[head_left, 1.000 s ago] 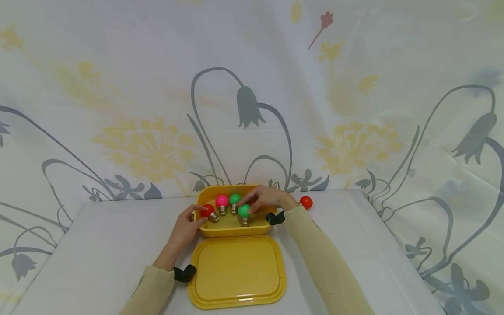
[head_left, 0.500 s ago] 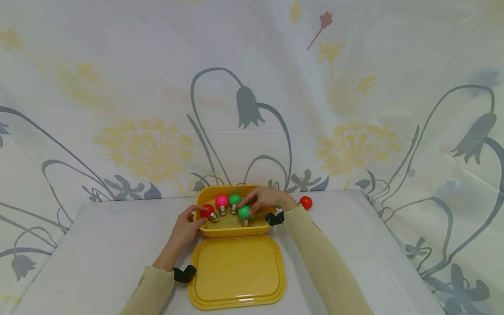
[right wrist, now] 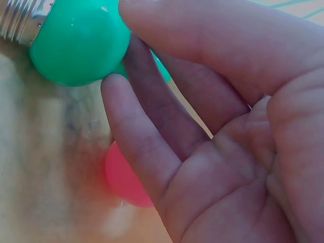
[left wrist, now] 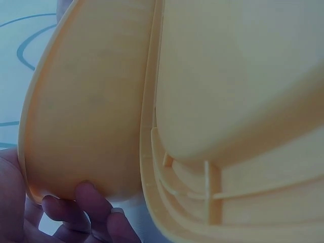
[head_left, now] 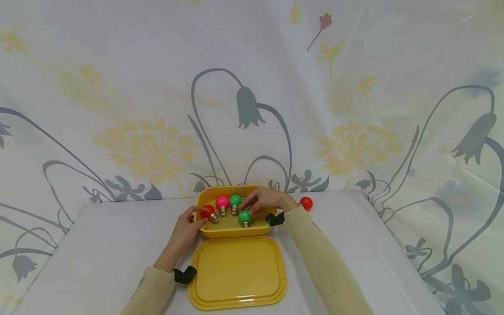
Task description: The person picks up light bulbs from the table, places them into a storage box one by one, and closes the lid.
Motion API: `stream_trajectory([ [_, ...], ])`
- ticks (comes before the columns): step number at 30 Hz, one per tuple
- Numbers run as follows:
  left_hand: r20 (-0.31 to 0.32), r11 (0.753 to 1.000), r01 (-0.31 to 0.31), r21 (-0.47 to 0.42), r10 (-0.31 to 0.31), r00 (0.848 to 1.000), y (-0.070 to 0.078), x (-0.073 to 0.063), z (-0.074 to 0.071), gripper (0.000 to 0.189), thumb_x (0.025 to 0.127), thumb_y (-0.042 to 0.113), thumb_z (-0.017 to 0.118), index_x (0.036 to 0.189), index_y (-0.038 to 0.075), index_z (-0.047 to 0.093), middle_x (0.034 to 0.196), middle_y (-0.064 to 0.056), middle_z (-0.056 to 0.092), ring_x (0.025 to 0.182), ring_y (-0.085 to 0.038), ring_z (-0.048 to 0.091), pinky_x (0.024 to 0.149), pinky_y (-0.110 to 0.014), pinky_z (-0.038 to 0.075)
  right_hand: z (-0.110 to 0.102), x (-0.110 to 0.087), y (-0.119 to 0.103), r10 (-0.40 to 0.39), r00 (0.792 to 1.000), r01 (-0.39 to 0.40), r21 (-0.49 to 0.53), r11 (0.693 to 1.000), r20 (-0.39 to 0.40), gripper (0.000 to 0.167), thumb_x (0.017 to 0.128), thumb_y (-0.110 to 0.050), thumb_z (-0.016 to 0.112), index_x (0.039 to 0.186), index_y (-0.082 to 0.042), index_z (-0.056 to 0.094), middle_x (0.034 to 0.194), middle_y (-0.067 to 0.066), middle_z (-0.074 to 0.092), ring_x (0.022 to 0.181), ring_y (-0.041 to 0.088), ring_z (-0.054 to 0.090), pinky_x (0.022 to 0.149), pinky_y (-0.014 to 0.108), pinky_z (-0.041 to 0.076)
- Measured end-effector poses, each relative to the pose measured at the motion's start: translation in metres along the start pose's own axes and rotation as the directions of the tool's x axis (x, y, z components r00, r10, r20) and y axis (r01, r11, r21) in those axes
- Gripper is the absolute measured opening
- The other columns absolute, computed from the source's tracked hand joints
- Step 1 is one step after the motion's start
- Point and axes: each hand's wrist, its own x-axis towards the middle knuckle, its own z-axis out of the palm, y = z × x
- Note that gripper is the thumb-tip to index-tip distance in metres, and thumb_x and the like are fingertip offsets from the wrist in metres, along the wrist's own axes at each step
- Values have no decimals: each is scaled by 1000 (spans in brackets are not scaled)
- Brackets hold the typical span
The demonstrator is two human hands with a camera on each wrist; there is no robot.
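My right hand point(head_left: 268, 197) reaches into a yellow plastic box point(head_left: 236, 232) and pinches a green light bulb point(head_left: 245, 215), its metal screw base pointing toward the front. In the right wrist view, thumb and fingertips meet the bulb's round glass point(right wrist: 81, 43). At the box's left end my left hand point(head_left: 189, 224) grips the wall, with a finger over a red bulb point(head_left: 207, 211) inside. The left wrist view shows curled fingertips point(left wrist: 93, 202) against the outer wall. A pink bulb point(head_left: 222, 201) and another green bulb point(head_left: 236, 200) lie at the back of the box.
A yellow lid point(head_left: 238, 271) lies in front of the box on the white-covered table point(head_left: 114, 236). Right of the box, behind my right forearm, sits another red bulb point(head_left: 306, 203). A flower-printed cloth point(head_left: 252, 52) rises behind the table.
The green bulb in my right hand has shifted slightly toward the front of the box, and less of its screw base shows. My left hand stays in place.
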Motion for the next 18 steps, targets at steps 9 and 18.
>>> stream_trajectory([
  [9, -5, 1000, 11, -4, -11, 1000, -1, 0, -1, 29, 94, 9, 65, 122, 8, 61, 79, -7, 44, 68, -18, 44, 58, -23, 38, 0, 2, 2, -37, 999, 37, 12, 999, -7, 31, 88, -3, 72, 118, -7, 74, 117, 3, 71, 116, 16, 59, 101, 33, 45],
  [18, -11, 1000, -10, -8, 10, 1000, -2, 3, 2, 27, 94, 9, 66, 121, 8, 62, 78, -7, 45, 65, -18, 44, 57, -23, 38, 0, 0, 3, -69, 996, 69, 2, 998, -58, 33, 88, 1, 70, 121, -6, 72, 121, 6, 69, 117, 20, 61, 102, 35, 44],
])
